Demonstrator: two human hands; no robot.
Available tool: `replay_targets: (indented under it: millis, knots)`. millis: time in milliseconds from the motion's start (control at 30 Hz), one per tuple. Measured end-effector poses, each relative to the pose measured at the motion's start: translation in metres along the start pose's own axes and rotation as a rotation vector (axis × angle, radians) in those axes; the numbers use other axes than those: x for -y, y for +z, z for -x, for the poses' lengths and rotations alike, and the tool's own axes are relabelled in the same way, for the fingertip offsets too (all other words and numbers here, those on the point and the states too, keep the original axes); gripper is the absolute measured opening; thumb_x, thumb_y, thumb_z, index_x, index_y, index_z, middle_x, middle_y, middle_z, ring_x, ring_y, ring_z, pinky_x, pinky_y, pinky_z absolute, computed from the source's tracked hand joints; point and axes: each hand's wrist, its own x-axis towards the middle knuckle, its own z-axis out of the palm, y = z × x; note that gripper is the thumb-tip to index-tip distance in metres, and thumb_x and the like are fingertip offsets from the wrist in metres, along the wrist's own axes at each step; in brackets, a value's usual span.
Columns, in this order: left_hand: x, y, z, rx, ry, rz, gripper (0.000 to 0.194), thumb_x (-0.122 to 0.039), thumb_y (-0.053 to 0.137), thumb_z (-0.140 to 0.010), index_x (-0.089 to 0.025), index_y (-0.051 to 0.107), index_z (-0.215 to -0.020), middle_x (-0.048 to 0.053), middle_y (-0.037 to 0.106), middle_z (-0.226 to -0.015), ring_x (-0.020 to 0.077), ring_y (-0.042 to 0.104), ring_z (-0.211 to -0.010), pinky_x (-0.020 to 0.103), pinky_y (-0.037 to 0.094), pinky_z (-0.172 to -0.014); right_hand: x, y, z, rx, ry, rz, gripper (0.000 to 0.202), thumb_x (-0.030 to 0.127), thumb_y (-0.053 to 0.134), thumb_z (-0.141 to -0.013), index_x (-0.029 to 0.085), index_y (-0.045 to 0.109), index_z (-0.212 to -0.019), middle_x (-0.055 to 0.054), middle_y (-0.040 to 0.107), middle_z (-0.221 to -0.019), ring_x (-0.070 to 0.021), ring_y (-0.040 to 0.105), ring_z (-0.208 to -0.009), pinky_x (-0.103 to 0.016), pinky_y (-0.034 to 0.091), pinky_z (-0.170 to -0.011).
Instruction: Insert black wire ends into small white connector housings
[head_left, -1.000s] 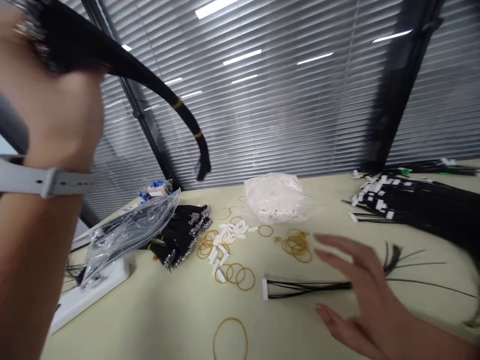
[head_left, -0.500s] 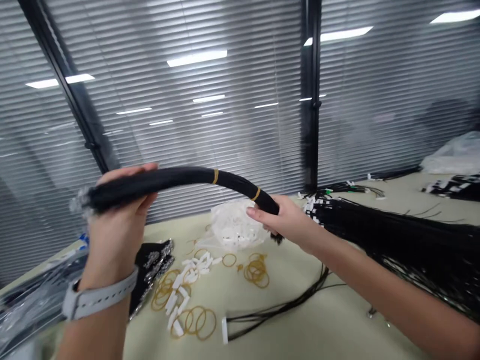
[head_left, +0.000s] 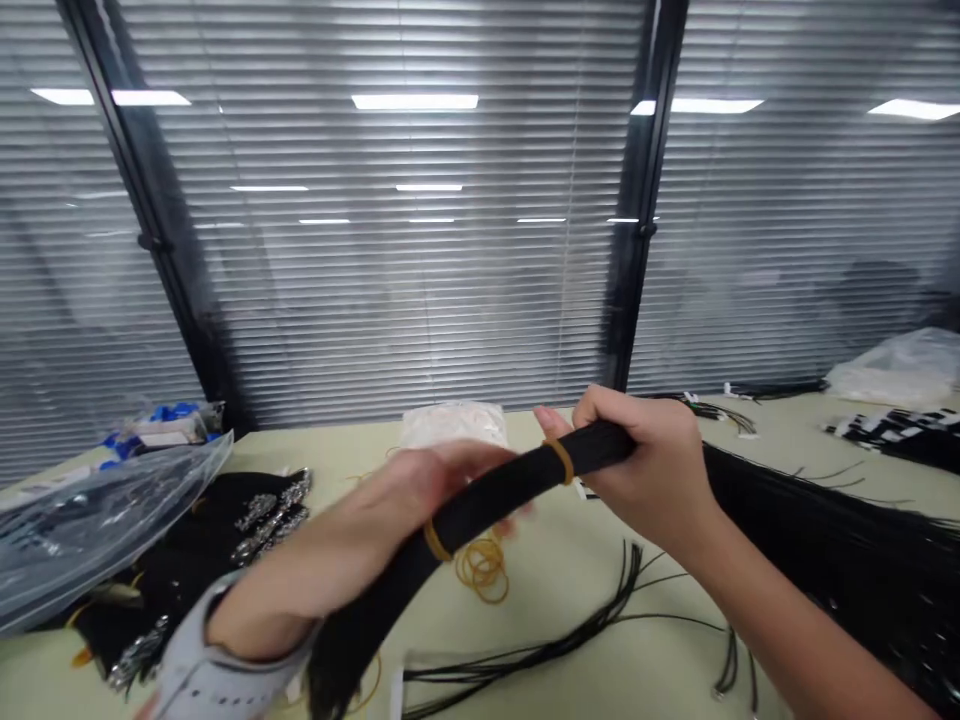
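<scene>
A thick black wire bundle runs diagonally from the lower left up to the right, with yellow rubber bands around it at two places. My right hand is wrapped round its upper right end, the thumb up beside one band. Behind the middle of the bundle, my left hand is slightly blurred; its fingers reach past the bundle's far side and are partly hidden by it. A grey watch strap circles the left wrist. Loose yellow rubber bands lie on the table below the bundle.
Thin black wires with a white connector lie at the front. A large pile of black wires covers the right. At left are clear plastic bags and black bundles with metal ends. A white bag sits at the back.
The bundle has swung from a near-level arch to a diagonal, its left end now low. My left hand has moved right from that end to the middle. The view has shifted too.
</scene>
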Motion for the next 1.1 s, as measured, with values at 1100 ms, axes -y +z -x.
replay_targets:
  millis: [1100]
  knots:
    - [0.012,0.027,-0.01,-0.309,-0.115,0.022,0.038,-0.047,0.03,-0.09,-0.02,0.047,-0.069,-0.011,0.031,-0.038,0.0047,0.022,-0.029,0.02,0.029,-0.038,0.027,0.014,0.009,0.059,-0.15,-0.203,0.009,0.012,0.049,-0.083,0.016,0.056,-0.079,0.0,0.057,-0.069,-0.0107,0.05,-0.064,-0.022,0.042,-0.061]
